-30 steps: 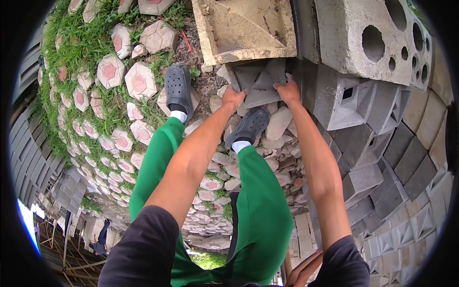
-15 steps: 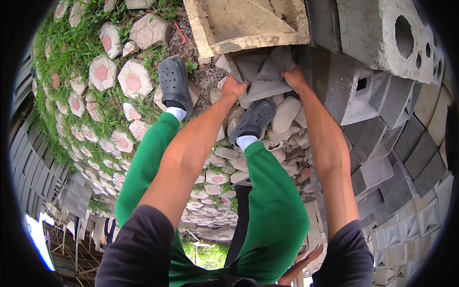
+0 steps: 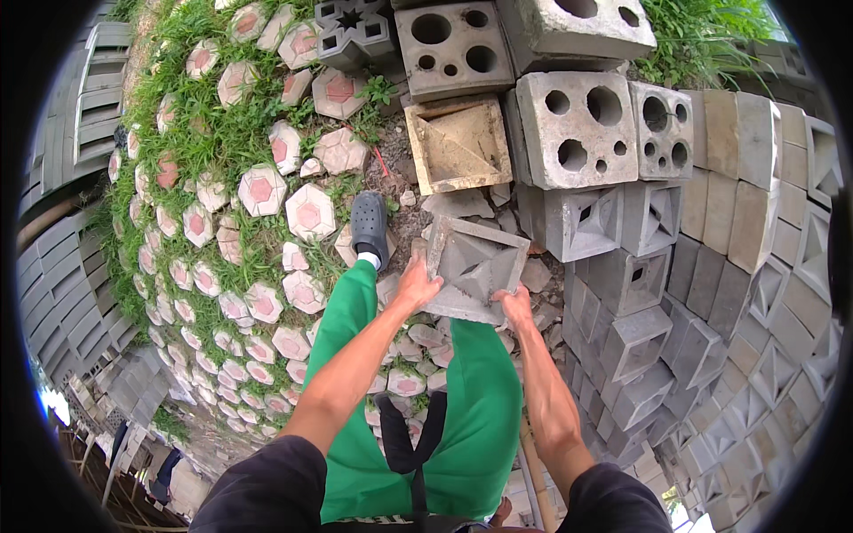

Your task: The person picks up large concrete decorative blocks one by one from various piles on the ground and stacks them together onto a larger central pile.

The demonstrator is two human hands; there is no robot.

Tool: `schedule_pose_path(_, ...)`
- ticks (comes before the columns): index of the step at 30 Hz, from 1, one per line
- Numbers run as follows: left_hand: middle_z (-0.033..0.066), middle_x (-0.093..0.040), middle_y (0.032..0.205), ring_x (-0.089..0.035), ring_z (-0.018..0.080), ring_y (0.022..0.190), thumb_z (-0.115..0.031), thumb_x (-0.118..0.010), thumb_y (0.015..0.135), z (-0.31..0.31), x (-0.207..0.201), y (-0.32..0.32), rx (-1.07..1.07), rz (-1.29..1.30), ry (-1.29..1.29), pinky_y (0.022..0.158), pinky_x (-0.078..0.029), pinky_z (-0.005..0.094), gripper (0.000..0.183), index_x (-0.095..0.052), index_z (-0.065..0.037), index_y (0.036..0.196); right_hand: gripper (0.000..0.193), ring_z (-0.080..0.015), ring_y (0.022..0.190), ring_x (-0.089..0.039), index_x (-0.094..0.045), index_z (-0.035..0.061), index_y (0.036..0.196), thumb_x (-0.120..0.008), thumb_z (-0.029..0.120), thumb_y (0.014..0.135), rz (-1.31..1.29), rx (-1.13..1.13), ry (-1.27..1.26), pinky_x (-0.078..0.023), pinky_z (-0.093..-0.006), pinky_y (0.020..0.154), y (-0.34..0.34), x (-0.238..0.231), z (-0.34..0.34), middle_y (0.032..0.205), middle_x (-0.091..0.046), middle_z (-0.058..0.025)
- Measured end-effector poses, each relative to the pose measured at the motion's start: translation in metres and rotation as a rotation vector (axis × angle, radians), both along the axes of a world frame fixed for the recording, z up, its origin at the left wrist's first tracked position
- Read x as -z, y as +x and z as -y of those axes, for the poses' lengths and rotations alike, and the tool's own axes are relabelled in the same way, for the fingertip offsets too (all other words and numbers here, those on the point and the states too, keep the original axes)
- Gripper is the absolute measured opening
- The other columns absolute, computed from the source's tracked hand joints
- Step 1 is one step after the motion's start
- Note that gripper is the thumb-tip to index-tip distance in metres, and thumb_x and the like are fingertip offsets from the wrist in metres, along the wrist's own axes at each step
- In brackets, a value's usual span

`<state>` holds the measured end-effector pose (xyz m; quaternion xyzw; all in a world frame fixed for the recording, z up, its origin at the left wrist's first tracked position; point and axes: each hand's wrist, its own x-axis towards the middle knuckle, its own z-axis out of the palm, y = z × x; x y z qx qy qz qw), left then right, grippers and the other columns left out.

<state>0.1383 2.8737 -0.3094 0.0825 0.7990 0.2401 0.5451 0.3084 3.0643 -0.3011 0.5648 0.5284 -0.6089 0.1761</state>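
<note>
Between my two hands is a grey square concrete block with a raised rim and a faceted, sunken middle. It is lifted off the ground, tilted, in front of my legs. My left hand is closed on its left edge, and my right hand grips its lower right corner. Just beyond it, a yellowish square block with a similar faceted recess lies on the ground. My left foot, in a dark grey clog, stands on the stones; the held block hides my other foot.
Concrete blocks with round holes are stacked at the far right, above more faceted grey blocks. Rows of blocks continue down the right side. Hexagonal pavers stand among grass on the left. Broken stones lie around my feet.
Both hands have raised the grey block from beside the yellowish block and brought it toward my body. My view has risen, with more of the stacked blocks showing.
</note>
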Motion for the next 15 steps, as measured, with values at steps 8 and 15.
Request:
schedule_pose_path(8, 0.0162, -0.05, 0.131, -0.049, 0.0253, 0.117, -0.062, -0.039, 0.091, 0.037, -0.238, -0.026, -0.856, 0.676, 0.238, 0.102, -0.035, 0.0366, 0.079, -0.039, 0.003, 0.137, 0.043, -0.023, 0.091, -0.061, -0.058, -0.0028, 0.108, -0.063, -0.002, 0.065, -0.049, 0.013, 0.003, -0.046, -0.0329, 0.085, -0.005, -0.28, 0.016, 0.099, -0.066, -0.0116)
schedule_pose_path(15, 0.0132, -0.062, 0.107, -0.057, 0.0215, 0.089, -0.065, -0.043, 0.087, 0.027, -0.343, -0.002, -0.9, 0.63, 0.383, 0.078, -0.047, 0.034, 0.074, -0.061, 0.001, 0.117, 0.044, -0.0238, 0.093, -0.062, -0.058, -0.0055, 0.111, -0.064, 0.004, 0.068, 0.014, -0.089, 0.12, -0.047, -0.0337, 0.083, -0.038, -0.467, 0.03, 0.102, -0.066, -0.0149)
